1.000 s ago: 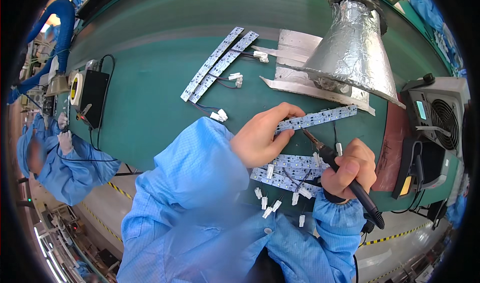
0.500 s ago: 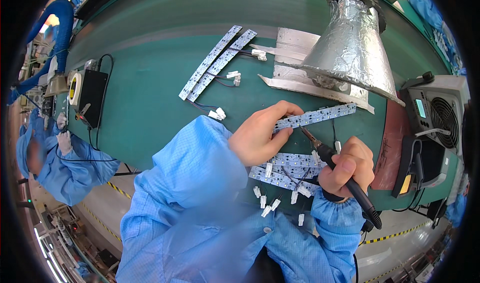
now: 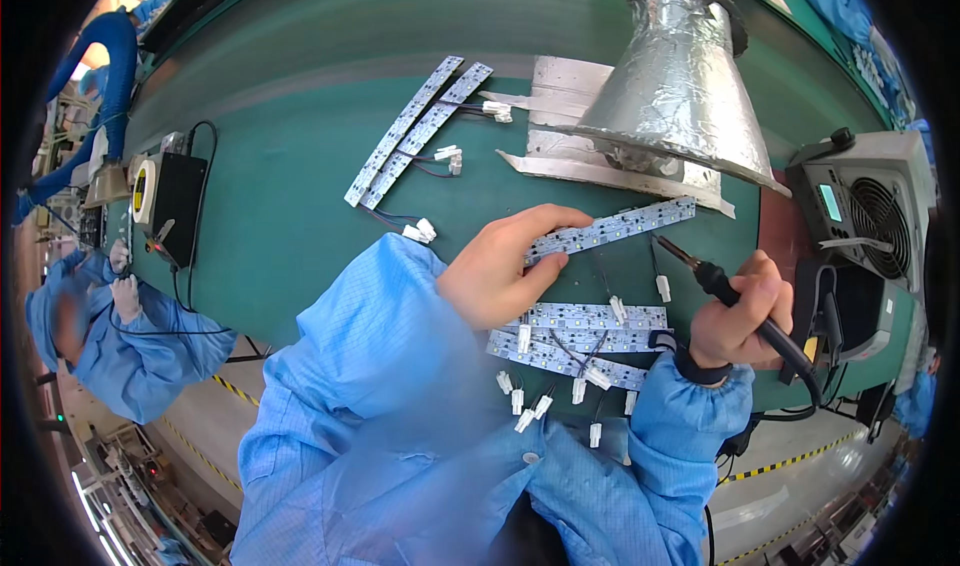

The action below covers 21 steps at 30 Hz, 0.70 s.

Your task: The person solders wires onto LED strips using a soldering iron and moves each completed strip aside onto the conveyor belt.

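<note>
My left hand (image 3: 500, 266) pinches the left end of an LED circuit board strip (image 3: 625, 228) between thumb and fingers, just above the green mat. Wires with white connectors hang from the strip's lower edge. In my right hand (image 3: 742, 316) is a soldering iron (image 3: 715, 281), gripped by its black handle. Its tip points up and left, just below the strip's right half; whether it touches a wire there I cannot tell. Closer to me lies a group of similar LED strips (image 3: 590, 341), with white connectors (image 3: 520, 401) hanging toward my body.
Two more LED strips (image 3: 410, 131) lie at the back left. A foil-covered fume hood (image 3: 680, 96) stands over cardboard (image 3: 565, 91) at the back right. To the right are a grey machine with a fan (image 3: 870, 216) and a black box (image 3: 170, 206) sits left. A co-worker (image 3: 130, 336) works far left.
My right hand has drawn the soldering iron rightward, its tip moving from near my left fingers to below the strip's right half. My left hand keeps its hold. The whole view shifts slightly.
</note>
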{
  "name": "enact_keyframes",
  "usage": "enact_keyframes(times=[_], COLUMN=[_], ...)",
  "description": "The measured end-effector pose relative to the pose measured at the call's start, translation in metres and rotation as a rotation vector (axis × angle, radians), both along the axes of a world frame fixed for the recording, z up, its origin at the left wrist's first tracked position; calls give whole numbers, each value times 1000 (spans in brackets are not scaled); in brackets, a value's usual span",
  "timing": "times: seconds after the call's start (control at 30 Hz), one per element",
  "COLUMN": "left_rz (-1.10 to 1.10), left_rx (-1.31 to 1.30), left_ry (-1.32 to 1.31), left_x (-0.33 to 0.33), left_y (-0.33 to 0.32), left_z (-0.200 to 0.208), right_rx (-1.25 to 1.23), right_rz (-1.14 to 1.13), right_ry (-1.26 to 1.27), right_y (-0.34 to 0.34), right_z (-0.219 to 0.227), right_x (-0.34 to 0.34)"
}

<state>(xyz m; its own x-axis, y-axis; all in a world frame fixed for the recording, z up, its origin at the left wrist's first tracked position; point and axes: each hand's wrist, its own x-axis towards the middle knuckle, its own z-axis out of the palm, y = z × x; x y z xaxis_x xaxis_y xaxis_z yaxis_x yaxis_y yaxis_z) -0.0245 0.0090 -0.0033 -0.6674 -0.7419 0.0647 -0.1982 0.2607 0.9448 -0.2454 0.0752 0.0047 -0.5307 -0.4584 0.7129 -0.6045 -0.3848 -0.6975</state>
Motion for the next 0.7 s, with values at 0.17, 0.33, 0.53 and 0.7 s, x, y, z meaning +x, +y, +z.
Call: enact_keyframes(times=[0.17,0.33,0.53,0.7], left_rz=[-1,0,6,4], left_rx=[35,20,18,11], left_ry=[-12,-29,-39,-38], left_x=[-1,-2,-2,-2], left_y=[1,1,1,1], left_z=[2,2,2,2], right_rx=[55,10,-26,7], right_rz=[36,58,116,125], right_ry=[7,83,72,27], right_y=[3,-6,-6,-5], right_z=[-1,0,0,0], right_x=[5,3,3,5])
